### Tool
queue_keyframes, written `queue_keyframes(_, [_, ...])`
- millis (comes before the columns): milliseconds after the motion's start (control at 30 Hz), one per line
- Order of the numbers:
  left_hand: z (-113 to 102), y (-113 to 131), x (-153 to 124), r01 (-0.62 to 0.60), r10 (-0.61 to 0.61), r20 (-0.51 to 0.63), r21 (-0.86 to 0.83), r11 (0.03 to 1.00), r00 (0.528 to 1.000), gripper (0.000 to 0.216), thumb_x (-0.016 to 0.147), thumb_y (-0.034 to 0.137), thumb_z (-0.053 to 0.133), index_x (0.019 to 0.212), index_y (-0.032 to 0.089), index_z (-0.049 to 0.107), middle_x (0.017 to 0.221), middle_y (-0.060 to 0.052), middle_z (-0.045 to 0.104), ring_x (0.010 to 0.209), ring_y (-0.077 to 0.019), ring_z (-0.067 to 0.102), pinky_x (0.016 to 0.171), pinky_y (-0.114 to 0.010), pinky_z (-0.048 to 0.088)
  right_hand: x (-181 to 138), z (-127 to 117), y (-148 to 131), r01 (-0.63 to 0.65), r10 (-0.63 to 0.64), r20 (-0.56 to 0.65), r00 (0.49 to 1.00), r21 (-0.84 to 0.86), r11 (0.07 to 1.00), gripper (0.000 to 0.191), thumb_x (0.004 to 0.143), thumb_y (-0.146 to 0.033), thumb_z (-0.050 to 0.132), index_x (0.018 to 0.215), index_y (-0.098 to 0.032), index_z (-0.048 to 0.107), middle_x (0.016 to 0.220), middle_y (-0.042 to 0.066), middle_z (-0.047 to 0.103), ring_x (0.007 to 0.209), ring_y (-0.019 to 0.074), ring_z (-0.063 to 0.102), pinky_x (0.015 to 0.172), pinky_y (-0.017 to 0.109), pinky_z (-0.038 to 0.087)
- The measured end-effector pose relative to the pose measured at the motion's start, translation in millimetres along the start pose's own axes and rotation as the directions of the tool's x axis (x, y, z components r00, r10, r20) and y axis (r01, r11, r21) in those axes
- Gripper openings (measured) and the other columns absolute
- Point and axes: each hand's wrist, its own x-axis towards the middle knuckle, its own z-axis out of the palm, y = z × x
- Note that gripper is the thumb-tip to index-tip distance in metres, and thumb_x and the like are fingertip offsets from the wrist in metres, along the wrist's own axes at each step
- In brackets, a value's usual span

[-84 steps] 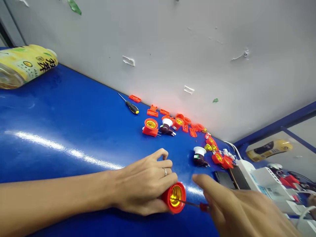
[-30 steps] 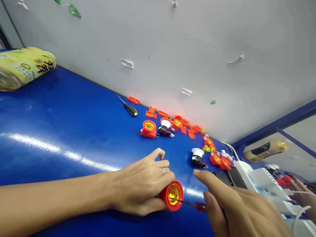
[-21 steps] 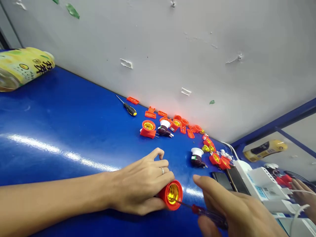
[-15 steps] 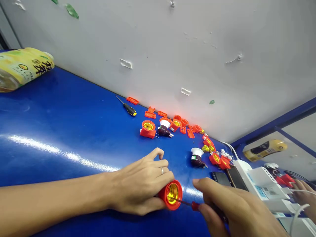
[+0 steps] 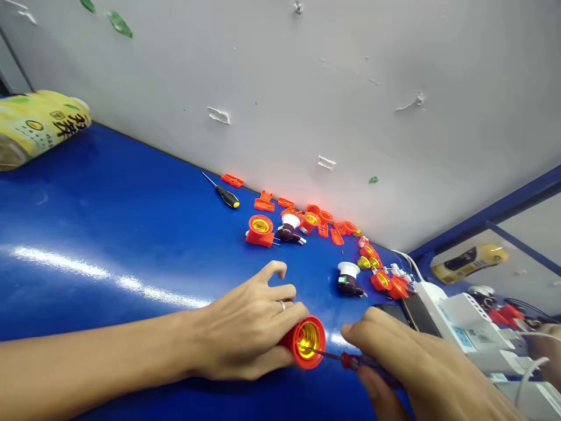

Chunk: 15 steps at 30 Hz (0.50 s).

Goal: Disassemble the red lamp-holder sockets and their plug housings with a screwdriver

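Note:
My left hand (image 5: pixel 245 330) is wrapped round an orange lamp socket (image 5: pixel 307 342) lying on its side on the blue table (image 5: pixel 109 222), its brass-threaded mouth turned to the right. My right hand (image 5: pixel 421 374) pinches a small red-handled screwdriver (image 5: pixel 350 360), whose thin shaft reaches into the socket's mouth. A ring shows on one left finger.
Several orange sockets and loose orange parts (image 5: pixel 315 219) lie along the grey wall, with two white-capped plug pieces (image 5: pixel 348 278) and a black-and-yellow screwdriver (image 5: pixel 225 194). A yellow bottle (image 5: pixel 37 126) lies far left. Phones (image 5: pixel 416 313) and white boxes (image 5: pixel 464 318) sit at right, near another person's hand (image 5: pixel 546 351).
My right hand turned and shifted the screwdriver slightly while its tip stayed in the socket. My left hand kept its grip. The view drifted a little.

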Motion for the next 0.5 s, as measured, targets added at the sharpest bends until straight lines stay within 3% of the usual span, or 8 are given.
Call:
queue_keyframes(233, [-3,2,0,-0.001,0.000,-0.102,-0.011,1.000,0.995,0.009,0.098,0.020,0.056,0.106,0.016,0.057,0.088,-0.002,0.073,0.084,-0.0219,0.065,0.101,-0.046,0.031,-10,3,1,-0.150,0.151,-0.044,0.987,0.035,0.988,0.021,0.106,-0.031,0.035,0.118,-0.024,0.051,0.071,-0.005,0.067,0.047,0.0109,0.065,0.040,0.019,0.048])
queue_keyframes(300, [-4,1,0,0.023,-0.026,-0.128,-0.026,0.999,0.991,0.013,0.097,0.022,0.061,0.108,0.016,0.056,0.092,-0.002,0.073,0.083,-0.0212,0.065,0.099,-0.045,0.032,-15,1,1,-0.243,0.242,-0.136,0.961,0.014,0.970,0.023,0.105,-0.038,0.041,0.119,-0.025,0.054,0.076,-0.002,0.071,0.053,0.0145,0.070,0.046,0.021,0.055])
queue_keyframes(400, [-3,-4,1,0.088,-0.094,-0.156,-0.045,0.995,0.983,0.020,0.096,0.026,0.065,0.112,0.017,0.056,0.094,-0.002,0.070,0.083,-0.0205,0.063,0.098,-0.044,0.033,-24,-6,6,-0.413,0.393,-0.325,0.860,0.009,0.911,0.026,0.097,-0.045,0.058,0.114,-0.026,0.063,0.082,0.002,0.074,0.063,0.0198,0.075,0.055,0.025,0.061])
queue_keyframes(467, [-3,-8,2,0.160,-0.171,-0.168,-0.075,0.984,0.971,0.023,0.093,0.024,0.067,0.112,0.017,0.058,0.094,-0.002,0.069,0.084,-0.0204,0.060,0.097,-0.044,0.034,-29,-10,13,-0.400,0.378,-0.365,0.851,0.016,0.916,0.020,0.091,-0.041,0.068,0.104,-0.026,0.068,0.078,0.001,0.074,0.061,0.0183,0.074,0.049,0.022,0.059])
queue_keyframes(500, [-2,-11,3,0.212,-0.226,-0.167,-0.099,0.972,0.960,0.024,0.091,0.023,0.069,0.112,0.018,0.059,0.095,-0.002,0.068,0.084,-0.0205,0.059,0.095,-0.043,0.036,-31,-10,16,-0.362,0.342,-0.350,0.872,0.007,0.932,0.013,0.089,-0.037,0.070,0.096,-0.027,0.071,0.075,-0.001,0.074,0.057,0.0159,0.072,0.045,0.019,0.056])
